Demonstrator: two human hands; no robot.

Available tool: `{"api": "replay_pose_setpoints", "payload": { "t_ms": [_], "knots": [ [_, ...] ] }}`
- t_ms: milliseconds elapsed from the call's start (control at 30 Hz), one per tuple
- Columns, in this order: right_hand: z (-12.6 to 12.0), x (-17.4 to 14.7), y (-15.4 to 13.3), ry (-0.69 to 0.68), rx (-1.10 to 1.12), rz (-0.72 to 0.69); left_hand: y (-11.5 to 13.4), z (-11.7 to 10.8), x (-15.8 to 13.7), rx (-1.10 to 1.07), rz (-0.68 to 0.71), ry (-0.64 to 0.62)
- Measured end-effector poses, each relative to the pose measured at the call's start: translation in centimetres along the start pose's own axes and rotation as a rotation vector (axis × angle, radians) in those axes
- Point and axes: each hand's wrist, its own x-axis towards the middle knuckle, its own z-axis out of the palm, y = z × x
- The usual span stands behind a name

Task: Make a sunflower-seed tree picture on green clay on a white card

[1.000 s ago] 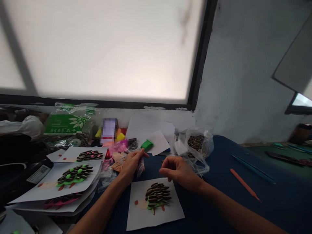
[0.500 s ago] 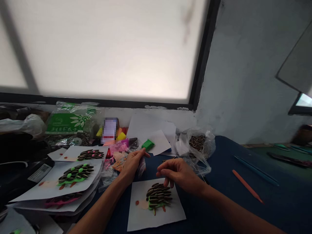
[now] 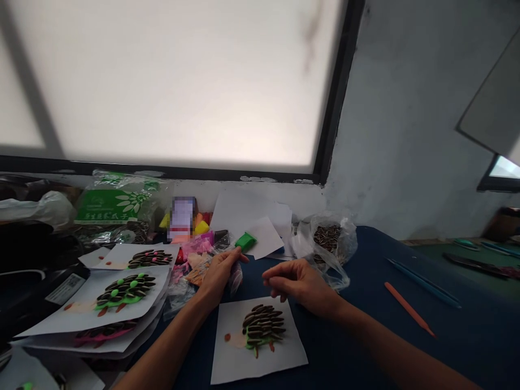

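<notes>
My right hand point(image 3: 298, 284) hovers just above the upper right of a white paper card point(image 3: 260, 367). Its fingers are half bent and slightly apart, with nothing visible in them. On the card is a hedgehog figure: overlapping rows of dark striped sunflower seeds point(image 3: 265, 325) set in green clay, with a pale face, a brown nose and small brown feet. My left hand point(image 3: 221, 272) lies beyond the card, its fingers curled over a crumpled clear plastic bag point(image 3: 235, 280); their tips are partly hidden. Close to its fingertips lies a green clay packet point(image 3: 246, 241).
Finished-looking hedgehog cards point(image 3: 125, 295) are stacked on the left. An open plastic bag of seeds point(image 3: 327, 238) stands beyond my right hand, near white sheets point(image 3: 244, 214). An orange tool point(image 3: 409, 309) and a blue one point(image 3: 422, 283) lie right. A green seed bag point(image 3: 109, 206) is at back left.
My right hand has risen slightly from the seeds and moved away from the hedgehog, so its fingertips no longer overlap it. My left hand stays in place.
</notes>
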Motion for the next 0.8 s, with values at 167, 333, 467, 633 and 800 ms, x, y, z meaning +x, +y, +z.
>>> {"api": "replay_pose_setpoints", "payload": {
  "t_ms": [167,333,467,633,800],
  "knots": [
    [-0.06,-0.06,0.11,0.020,-0.042,0.024,-0.44,-0.10,0.26,0.014,0.014,0.007],
    [0.21,-0.24,0.27,0.022,-0.077,0.003,-0.72,-0.18,0.50,0.030,0.014,0.001],
    [0.26,-0.30,0.19,0.020,-0.079,0.007,-0.85,-0.31,0.56,0.047,0.021,0.006],
    [0.33,-0.24,0.12,-0.001,-0.057,-0.002,-0.83,-0.41,0.41,0.071,0.047,0.003],
    [0.42,-0.24,0.12,-0.016,-0.043,-0.019,-0.87,-0.37,0.40,0.076,0.059,0.002]
  ]
}}
